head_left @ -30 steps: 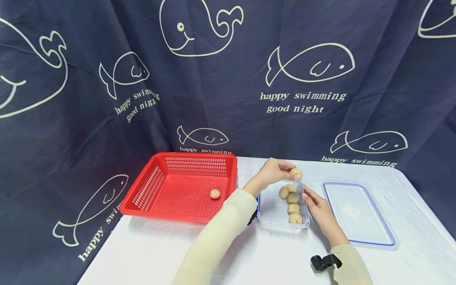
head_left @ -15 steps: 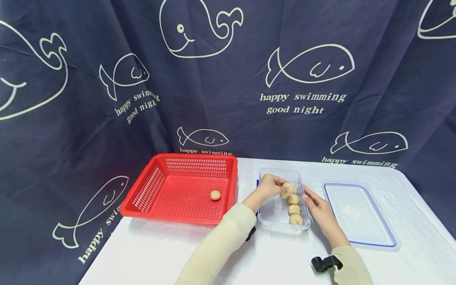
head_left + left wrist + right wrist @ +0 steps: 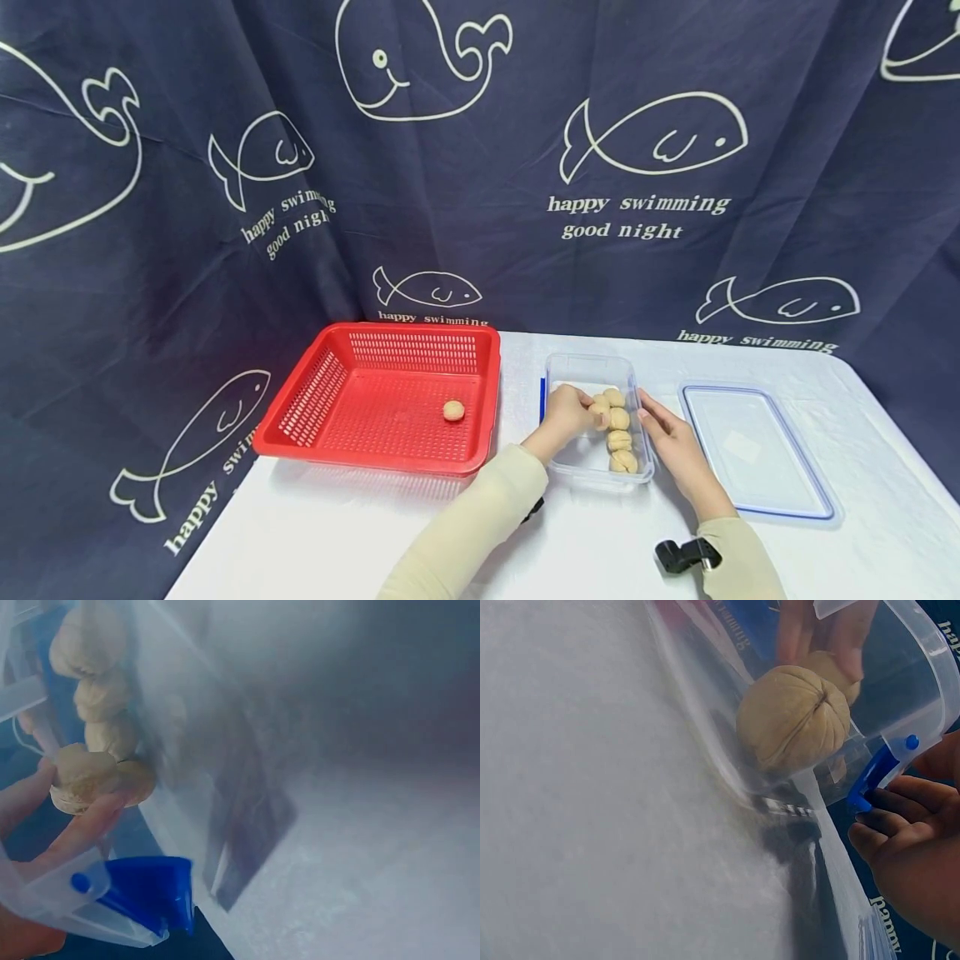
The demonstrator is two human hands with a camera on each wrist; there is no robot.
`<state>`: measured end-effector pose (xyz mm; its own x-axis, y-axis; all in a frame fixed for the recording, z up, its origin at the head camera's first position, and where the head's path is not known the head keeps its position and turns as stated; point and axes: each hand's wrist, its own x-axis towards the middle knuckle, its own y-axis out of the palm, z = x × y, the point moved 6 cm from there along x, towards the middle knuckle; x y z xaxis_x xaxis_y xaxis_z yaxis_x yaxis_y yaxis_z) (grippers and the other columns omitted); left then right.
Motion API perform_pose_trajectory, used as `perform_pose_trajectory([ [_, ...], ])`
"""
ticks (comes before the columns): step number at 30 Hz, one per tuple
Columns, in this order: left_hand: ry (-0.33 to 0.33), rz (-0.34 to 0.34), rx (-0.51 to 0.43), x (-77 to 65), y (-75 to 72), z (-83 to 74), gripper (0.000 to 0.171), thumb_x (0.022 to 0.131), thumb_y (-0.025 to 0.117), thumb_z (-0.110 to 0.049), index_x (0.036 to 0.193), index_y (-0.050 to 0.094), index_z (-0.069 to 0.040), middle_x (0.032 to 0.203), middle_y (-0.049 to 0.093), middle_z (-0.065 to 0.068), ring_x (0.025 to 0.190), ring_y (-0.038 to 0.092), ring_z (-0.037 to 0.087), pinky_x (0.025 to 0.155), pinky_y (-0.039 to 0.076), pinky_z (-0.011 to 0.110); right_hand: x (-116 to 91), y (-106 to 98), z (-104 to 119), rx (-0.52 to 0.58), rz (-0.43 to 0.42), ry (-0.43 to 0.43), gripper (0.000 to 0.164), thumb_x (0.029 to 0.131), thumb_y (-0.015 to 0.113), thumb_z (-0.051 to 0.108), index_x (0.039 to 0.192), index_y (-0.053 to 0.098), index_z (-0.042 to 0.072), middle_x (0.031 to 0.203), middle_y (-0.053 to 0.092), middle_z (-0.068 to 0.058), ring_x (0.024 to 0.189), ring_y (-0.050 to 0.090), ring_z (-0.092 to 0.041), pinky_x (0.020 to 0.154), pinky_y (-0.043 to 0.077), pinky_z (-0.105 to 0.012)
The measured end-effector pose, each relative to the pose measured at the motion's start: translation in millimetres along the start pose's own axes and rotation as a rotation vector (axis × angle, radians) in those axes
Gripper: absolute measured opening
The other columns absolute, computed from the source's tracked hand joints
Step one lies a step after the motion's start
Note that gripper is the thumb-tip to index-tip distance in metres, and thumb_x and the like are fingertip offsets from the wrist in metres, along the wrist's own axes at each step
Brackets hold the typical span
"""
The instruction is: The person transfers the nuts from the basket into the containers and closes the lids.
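Note:
In the head view, a clear plastic food container (image 3: 592,477) with blue latches stands right of the table's middle. My left hand (image 3: 567,414) reaches inside it and pinches a walnut (image 3: 81,784) between thumb and fingers, low beside other walnuts. Several walnuts (image 3: 619,441) line the container's right wall in a row, with another partly hidden behind the held one. My right hand (image 3: 678,450) touches the container's right side from outside, fingers relaxed; its wrist view shows them beside a blue latch (image 3: 875,774).
To the left stands a red plastic basket (image 3: 375,458) with a single walnut (image 3: 453,411) in it. A clear lid with a blue seal (image 3: 757,450) lies flat to the right. Behind the white table (image 3: 300,542) hangs a dark blue curtain (image 3: 480,192).
My left hand has moved from above the container's far right corner down and toward me, carrying the walnut to the left side of the row. My right hand stays in place.

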<state>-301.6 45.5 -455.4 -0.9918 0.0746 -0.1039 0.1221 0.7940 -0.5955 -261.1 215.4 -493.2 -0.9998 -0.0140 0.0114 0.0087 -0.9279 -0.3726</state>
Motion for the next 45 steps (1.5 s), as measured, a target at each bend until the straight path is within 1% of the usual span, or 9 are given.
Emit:
perform_pose_trajectory([
  [6,0.005,-0.031,0.079,-2.1,4.8,3.4,0.023,0.069,0.086,-0.013,0.083,0.072,-0.002,0.078,0.066,0.003,0.07,0.057,0.013,0.066,0.05,0.023,0,0,-1,0.007,-0.001,0.0,0.056,0.104,0.041,0.032,0.151,0.026,0.005,0.155,0.023,-0.018,0.141,0.02,-0.04,0.113,0.02,-0.052],
  [11,0.01,-0.038,0.096,-2.3,8.7,5.9,0.023,0.067,0.088,-0.014,0.073,0.069,-0.002,0.073,0.063,0.003,0.064,0.051,0.013,0.062,0.047,0.023,0,0,-1,0.018,-0.003,-0.006,0.056,0.104,0.041,0.032,0.151,0.027,0.005,0.155,0.023,-0.018,0.141,0.021,-0.04,0.113,0.021,-0.052],
  [19,-0.006,-0.028,0.137,-0.4,9.1,5.3,0.024,0.068,0.088,-0.017,0.076,0.07,-0.003,0.081,0.067,0.006,0.07,0.057,0.016,0.065,0.049,0.025,1,0,2,0.023,-0.007,-0.006,0.056,0.104,0.041,0.032,0.151,0.027,0.005,0.155,0.023,-0.018,0.142,0.02,-0.039,0.113,0.019,-0.051],
  [24,0.037,-0.035,0.203,3.4,3.9,-2.1,0.024,0.068,0.088,-0.019,0.07,0.069,-0.004,0.079,0.068,0.005,0.072,0.06,0.017,0.067,0.05,0.025,1,0,3,0.018,-0.01,-0.011,0.056,0.104,0.041,0.032,0.15,0.028,0.004,0.155,0.024,-0.019,0.141,0.021,-0.04,0.113,0.02,-0.051],
  [30,0.064,-0.043,0.194,9.3,-7.3,-13.5,0.027,0.072,0.085,-0.018,0.088,0.072,-0.001,0.091,0.069,0.009,0.088,0.064,0.022,0.076,0.052,0.025,0,0,2,0.01,0.002,-0.007,0.055,0.104,0.04,0.031,0.151,0.026,0.005,0.155,0.022,-0.019,0.142,0.019,-0.041,0.113,0.02,-0.052],
  [34,0.093,-0.044,0.161,12.0,-19.7,-29.9,0.025,0.074,0.084,-0.017,0.09,0.073,-0.002,0.091,0.071,0.007,0.088,0.066,0.021,0.076,0.052,0.024,0,0,1,0.01,0.004,-0.001,0.056,0.104,0.04,0.031,0.151,0.025,0.005,0.155,0.022,-0.019,0.142,0.018,-0.041,0.113,0.019,-0.053],
  [38,0.154,-0.062,0.138,15.1,-36.4,-50.9,0.023,0.076,0.083,-0.02,0.092,0.075,-0.005,0.086,0.072,0.002,0.084,0.066,0.017,0.075,0.051,0.023,0,0,1,0.011,0.01,0.007,0.056,0.104,0.04,0.032,0.152,0.024,0.006,0.156,0.021,-0.018,0.142,0.018,-0.041,0.113,0.019,-0.053],
  [42,0.24,-0.067,0.057,18.6,-55.5,-68.9,0.021,0.079,0.08,-0.017,0.095,0.075,-0.005,0.085,0.073,0.003,0.079,0.068,0.015,0.071,0.052,0.021,0,0,1,0.014,0.013,0.007,0.056,0.104,0.04,0.033,0.152,0.025,0.006,0.156,0.021,-0.019,0.142,0.018,-0.041,0.113,0.019,-0.053],
  [45,0.299,-0.057,-0.005,21.0,-69.3,-78.1,0.021,0.082,0.078,-0.014,0.1,0.075,-0.004,0.089,0.074,0.005,0.081,0.069,0.013,0.08,0.05,0.02,0,0,1,0.012,0.008,0.004,0.057,0.104,0.04,0.033,0.151,0.025,0.006,0.155,0.022,-0.019,0.142,0.018,-0.041,0.113,0.019,-0.053],
])
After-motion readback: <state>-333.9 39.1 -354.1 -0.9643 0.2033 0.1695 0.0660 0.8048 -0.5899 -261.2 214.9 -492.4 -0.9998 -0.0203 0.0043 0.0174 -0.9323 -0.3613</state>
